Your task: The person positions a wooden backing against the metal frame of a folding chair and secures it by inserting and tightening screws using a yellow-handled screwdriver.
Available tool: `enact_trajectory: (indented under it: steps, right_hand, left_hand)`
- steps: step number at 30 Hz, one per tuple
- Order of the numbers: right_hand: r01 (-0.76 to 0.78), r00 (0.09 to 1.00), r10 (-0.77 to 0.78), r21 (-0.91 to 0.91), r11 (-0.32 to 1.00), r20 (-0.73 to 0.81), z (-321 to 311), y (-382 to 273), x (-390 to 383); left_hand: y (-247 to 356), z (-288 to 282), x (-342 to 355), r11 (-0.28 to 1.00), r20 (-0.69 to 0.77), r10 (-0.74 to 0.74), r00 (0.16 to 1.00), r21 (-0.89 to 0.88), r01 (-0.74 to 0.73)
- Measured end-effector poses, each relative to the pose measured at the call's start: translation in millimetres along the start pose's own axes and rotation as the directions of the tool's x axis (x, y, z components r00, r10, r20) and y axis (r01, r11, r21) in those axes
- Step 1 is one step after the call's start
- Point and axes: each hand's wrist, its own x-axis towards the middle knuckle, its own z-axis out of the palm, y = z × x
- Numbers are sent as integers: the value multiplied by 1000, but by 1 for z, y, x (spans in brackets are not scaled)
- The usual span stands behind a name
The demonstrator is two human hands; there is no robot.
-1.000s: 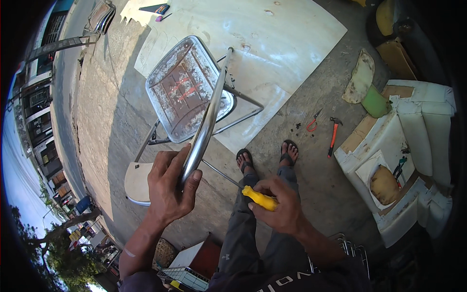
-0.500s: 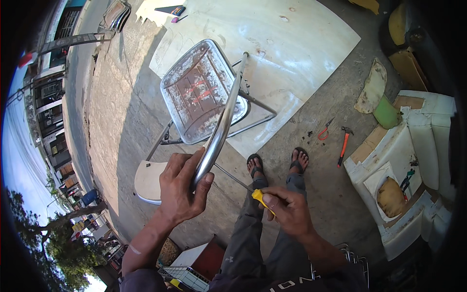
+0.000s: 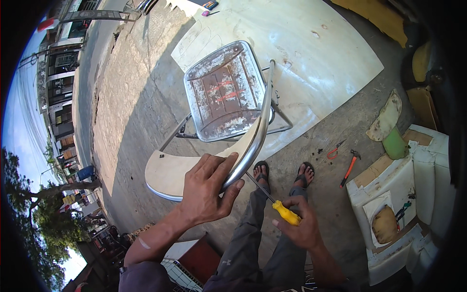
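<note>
A folding chair point(image 3: 226, 92) with a chrome tube frame point(image 3: 261, 131) and a rusty, worn metal seat stands in front of me. Its backrest carries a pale curved plywood panel point(image 3: 168, 171). My left hand point(image 3: 206, 190) grips the backrest, fingers lying over the panel and thumb under the tube. In my right hand point(image 3: 304, 226) is a screwdriver point(image 3: 286, 212), held by its yellow handle. The shaft points up and left to the underside of the backrest near my left thumb; its tip is hidden there.
A large plywood sheet point(image 3: 331, 53) lies beyond the chair. Right of my feet are red-handled scissors point(image 3: 332, 154) and a hammer point(image 3: 349, 170). A white upholstered seat point(image 3: 423, 160) stands at the right, with pliers point(image 3: 403, 210) on it. A red-and-white box point(image 3: 194, 258) sits below my left arm.
The backrest has turned, so its plywood panel shows more. My right hand and the screwdriver have moved slightly right and down. The whole view has shifted.
</note>
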Motion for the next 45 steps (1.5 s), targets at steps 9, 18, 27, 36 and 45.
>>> enact_trajectory:
  steps: [9, 18, 27, 36, 45]
  right_hand:
    - [-482, 875, 413, 527, 700, 252, -7, -1, 6]
    - [-606, 787, 530, 560, 565, 317, -14, -5, 5]
    - [193, 961, -264, -479, 856, -85, 10, -8, 4]
    - [-119, 991, 109, -121, 986, -83, 4, -11, 4]
    - [-574, 815, 487, 545, 611, 313, -6, -6, -1]
  left_hand:
    - [-1, 0, -1, 1000, -17, -11, 1000, -29, 11]
    - [-1, 0, -2, 999, -28, -19, 999, -49, 17]
    - [1, 5, -11, 984, -140, -120, 983, -146, 99]
    - [-1, 4, -14, 989, -157, -70, 985, -142, 48]
    - [-5, 6, -13, 982, -197, -50, 979, -188, 12]
